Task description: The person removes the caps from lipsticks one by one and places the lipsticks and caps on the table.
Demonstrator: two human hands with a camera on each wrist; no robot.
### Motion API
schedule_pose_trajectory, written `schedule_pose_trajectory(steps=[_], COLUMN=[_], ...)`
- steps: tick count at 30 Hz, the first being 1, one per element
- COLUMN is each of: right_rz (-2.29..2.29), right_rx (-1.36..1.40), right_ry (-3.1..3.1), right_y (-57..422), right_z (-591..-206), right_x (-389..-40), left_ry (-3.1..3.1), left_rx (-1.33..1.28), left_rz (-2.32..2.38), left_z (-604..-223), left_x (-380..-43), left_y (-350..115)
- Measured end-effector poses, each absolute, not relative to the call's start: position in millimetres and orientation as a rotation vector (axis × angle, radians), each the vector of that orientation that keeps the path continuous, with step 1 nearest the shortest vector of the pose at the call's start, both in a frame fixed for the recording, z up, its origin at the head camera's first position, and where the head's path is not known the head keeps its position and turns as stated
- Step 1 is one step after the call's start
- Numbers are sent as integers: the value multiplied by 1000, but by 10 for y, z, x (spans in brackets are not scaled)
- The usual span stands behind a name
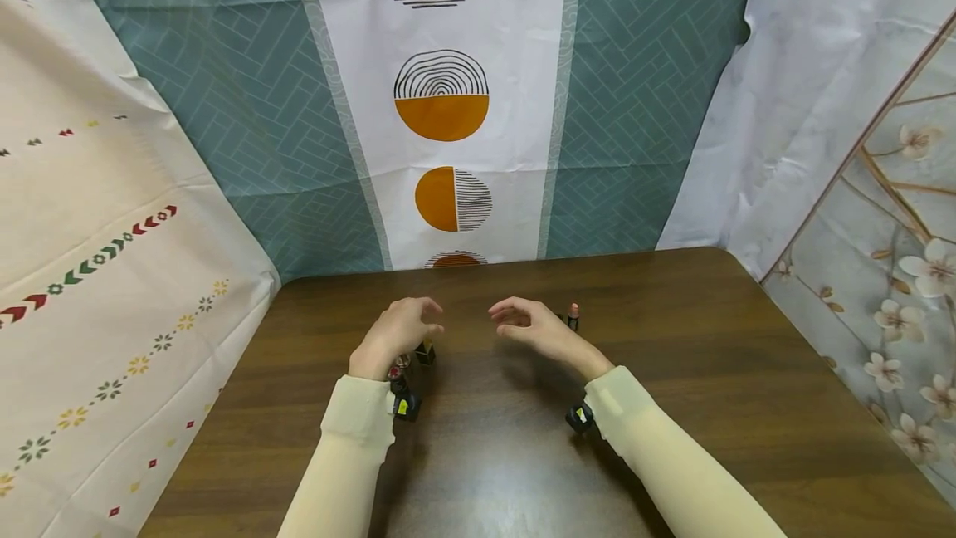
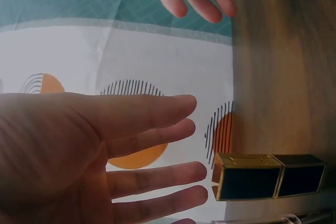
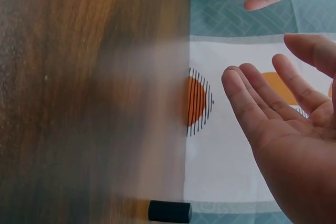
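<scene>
My left hand hovers over the table with loosely bent fingers and nothing in them. Just below it stands a black box-shaped lipstick case with gold edges, seen large in the left wrist view as a lipstick case. By the left wrist are more small lipsticks, one with a dark red tip, partly covered by the hand. My right hand is raised opposite, palm facing the left, also holding nothing. Behind it an uncapped lipstick with a pinkish tip stands upright. A black cylinder shows in the right wrist view.
The brown wooden table carries these small items. A patterned curtain hangs along its back edge, with a cream cloth on the left and a floral cloth on the right. Dark camera mounts sit at both wrists.
</scene>
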State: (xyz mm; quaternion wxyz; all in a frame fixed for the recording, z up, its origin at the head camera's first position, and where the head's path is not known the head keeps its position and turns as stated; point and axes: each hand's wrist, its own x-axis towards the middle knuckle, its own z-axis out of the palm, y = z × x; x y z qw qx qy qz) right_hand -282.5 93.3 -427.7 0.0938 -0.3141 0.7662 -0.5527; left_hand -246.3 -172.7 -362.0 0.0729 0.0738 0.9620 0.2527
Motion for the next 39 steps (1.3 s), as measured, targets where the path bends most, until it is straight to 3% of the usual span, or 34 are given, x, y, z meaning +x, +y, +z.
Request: schedule_pose_trajectory(steps=[39], right_rz=[-1567], right_rx=[-977], right_ry=[2231], right_y=[593], right_z=[-4437], right_x=[-2801], left_ry=[2977], left_rx=[217], left_rz=[718], left_z=[-3795], left_x=[-2538], left_y=[-1803])
